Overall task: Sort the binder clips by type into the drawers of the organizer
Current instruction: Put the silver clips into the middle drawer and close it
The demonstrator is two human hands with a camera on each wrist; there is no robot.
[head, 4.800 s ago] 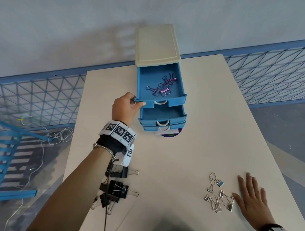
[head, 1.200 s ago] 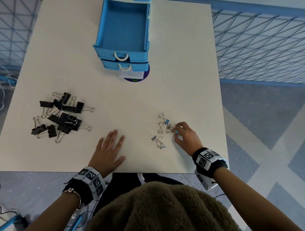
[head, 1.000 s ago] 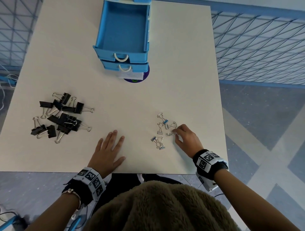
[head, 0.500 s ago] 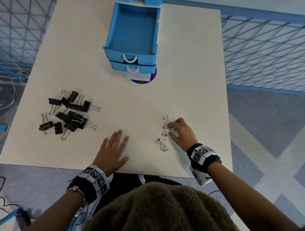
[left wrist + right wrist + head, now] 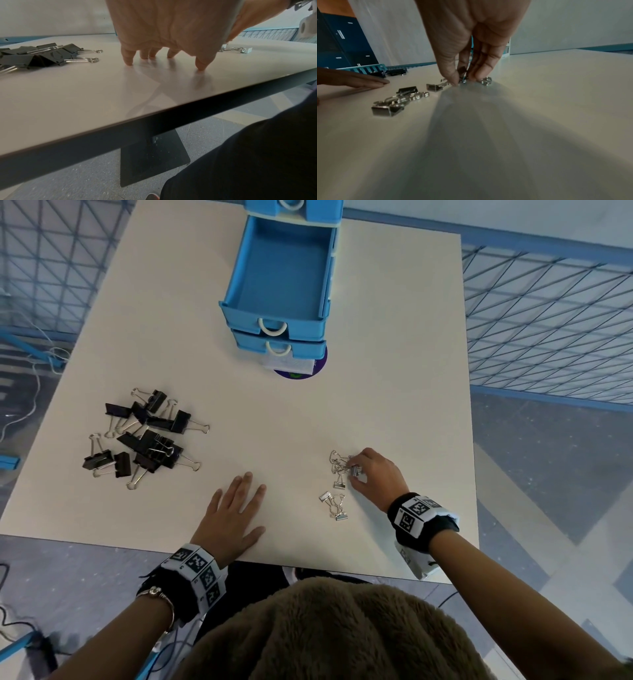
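Several small silver binder clips [image 5: 337, 484] [image 5: 397, 101] lie near the table's front right. My right hand [image 5: 356, 470] [image 5: 462, 79] pinches one silver clip [image 5: 353, 470] [image 5: 462, 73] at the far end of that group, thumb against fingertips, on the table top. A pile of large black binder clips [image 5: 144, 436] [image 5: 39, 54] lies at the left. My left hand [image 5: 236, 508] [image 5: 163, 59] rests flat on the table between the two piles, fingers spread. The blue drawer organizer [image 5: 281, 285] stands at the back with its middle drawer pulled out and empty.
The white table [image 5: 308, 412] ends just in front of my wrists; its dark front edge [image 5: 154, 121] shows in the left wrist view. A purple disc [image 5: 301, 369] lies under the organizer's front. Blue mesh fencing [image 5: 548, 313] runs beyond the table on both sides.
My right hand moved from the right side of the silver clips to their far end and closed its fingers on one. The top drawer is closed and the middle one pulled out. The left hand rests on the table.
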